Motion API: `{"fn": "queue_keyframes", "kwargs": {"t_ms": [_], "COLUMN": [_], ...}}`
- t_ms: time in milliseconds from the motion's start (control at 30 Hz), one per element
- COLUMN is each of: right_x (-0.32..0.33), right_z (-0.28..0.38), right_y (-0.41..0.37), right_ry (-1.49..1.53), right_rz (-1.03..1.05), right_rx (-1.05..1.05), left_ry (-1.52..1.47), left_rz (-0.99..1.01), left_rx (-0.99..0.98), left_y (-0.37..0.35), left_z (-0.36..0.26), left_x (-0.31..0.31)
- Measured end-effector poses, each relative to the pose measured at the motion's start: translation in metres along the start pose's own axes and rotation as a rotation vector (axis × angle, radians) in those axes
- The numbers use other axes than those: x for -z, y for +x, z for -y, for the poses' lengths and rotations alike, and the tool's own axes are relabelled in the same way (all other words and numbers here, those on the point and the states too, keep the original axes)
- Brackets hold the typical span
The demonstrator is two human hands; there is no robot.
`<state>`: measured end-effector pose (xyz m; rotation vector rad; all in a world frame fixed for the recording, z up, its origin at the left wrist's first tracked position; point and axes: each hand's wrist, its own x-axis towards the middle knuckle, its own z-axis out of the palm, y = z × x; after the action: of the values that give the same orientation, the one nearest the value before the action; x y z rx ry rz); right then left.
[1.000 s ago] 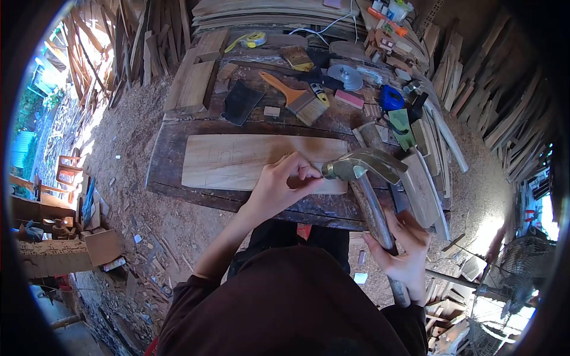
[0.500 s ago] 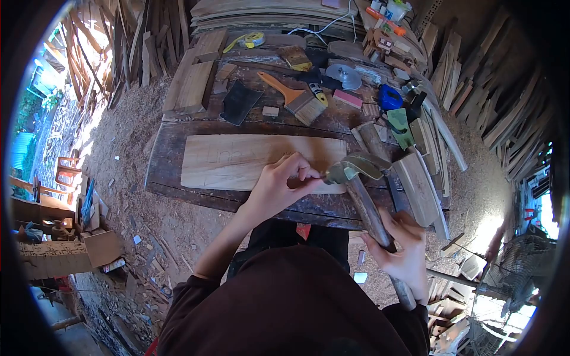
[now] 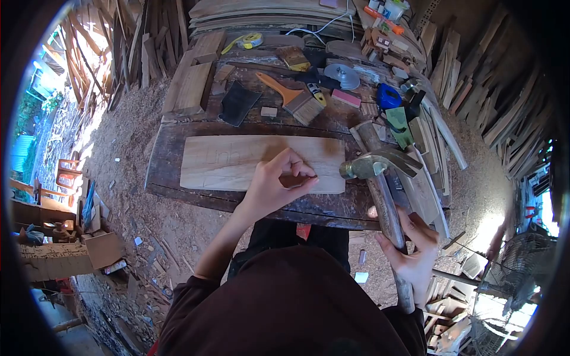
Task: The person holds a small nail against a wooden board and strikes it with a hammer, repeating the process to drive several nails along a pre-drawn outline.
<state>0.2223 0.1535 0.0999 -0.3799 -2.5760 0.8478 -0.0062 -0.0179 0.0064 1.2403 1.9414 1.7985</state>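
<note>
A pale wooden board [image 3: 217, 163] with faint pencil marks lies flat near the front edge of the workbench. Above its right half is my left hand [image 3: 276, 181], thumb and fingertips pinched together; anything between them is too small to make out. My right hand [image 3: 412, 246] is wrapped around the wooden handle of a claw hammer [image 3: 380, 166]. The hammer's metal head hangs just right of the board, its face turned left toward my left fingertips and apart from them.
On the workbench [image 3: 163, 160] behind the board are a paintbrush [image 3: 291, 98], a black sheet [image 3: 240, 104], a yellow tape measure [image 3: 250, 40], a blue tape measure [image 3: 389, 96] and a metal disc [image 3: 342, 76]. Wood offcuts [image 3: 436, 148] line the right side. A cardboard box [image 3: 104, 252] stands lower left.
My right hand and the hammer have moved to the right, drawing the hammer head away from my left fingertips. My left hand stays pinched over the board, nearly in place.
</note>
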Motion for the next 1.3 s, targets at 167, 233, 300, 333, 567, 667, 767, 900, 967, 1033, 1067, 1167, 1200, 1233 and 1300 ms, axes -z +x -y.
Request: {"fn": "queue_keyframes", "kwargs": {"t_ms": [167,233,300,333,567,667,767,900,967,1033,1067,1167,1200,1233,1300], "right_x": [-0.0019,-0.0002,0.0002,0.0001,-0.0032,-0.0015,-0.002,-0.0035,-0.0035,-0.0036,-0.0038,-0.0031,-0.003,-0.0031,-0.0033], "right_z": [-0.0015,0.0002,0.0006,0.0005,-0.0019,-0.0006,0.0003,0.0002,0.0006,0.0005,0.0006,0.0011,0.0011,0.0012,0.001], "right_y": [-0.0007,0.0,0.0006,0.0008,0.0001,0.0012,0.0021,0.0024,0.0027,0.0032,0.0034,0.0032,0.0031,0.0031,0.0033], "right_ry": [0.031,0.024,0.016,0.019,0.044,0.026,0.026,0.03,0.029,0.028,0.027,0.018,0.018,0.022,0.025], "right_rz": [0.019,0.025,0.029,0.025,0.014,0.043,0.052,0.044,0.046,0.046,0.045,0.053,0.053,0.053,0.053], "right_rx": [0.008,0.01,0.011,0.014,0.02,0.017,0.013,0.027,0.027,0.031,0.034,0.017,0.017,0.013,0.009], "left_ry": [0.067,0.079,0.082,0.084,0.096,0.099,0.111,0.113,0.109,0.126,0.126,0.14,0.145,0.151,0.153], "left_rz": [-0.003,-0.015,-0.013,-0.01,-0.01,-0.011,-0.014,-0.018,-0.02,-0.017,-0.017,-0.012,-0.01,-0.009,-0.008], "left_rx": [-0.023,-0.035,-0.035,-0.035,-0.046,-0.047,-0.054,-0.07,-0.068,-0.06,-0.06,-0.029,-0.032,-0.036,-0.043], "left_y": [0.001,0.0005,0.0,-0.0001,0.0003,0.0004,0.0007,0.0007,0.0005,0.0003,0.0006,0.0015,0.0013,0.0011,0.0005], "left_z": [-0.0056,-0.0045,-0.0036,-0.0032,-0.0044,-0.0049,-0.0055,-0.0037,-0.0034,-0.0041,-0.0053,-0.0077,-0.007,-0.0063,-0.0047], "left_x": [-0.0005,-0.0012,-0.0015,-0.0016,-0.0013,-0.0015,-0.0016,-0.0018,-0.0018,-0.0014,-0.0011,-0.0011,-0.0011,-0.001,-0.0013]}}
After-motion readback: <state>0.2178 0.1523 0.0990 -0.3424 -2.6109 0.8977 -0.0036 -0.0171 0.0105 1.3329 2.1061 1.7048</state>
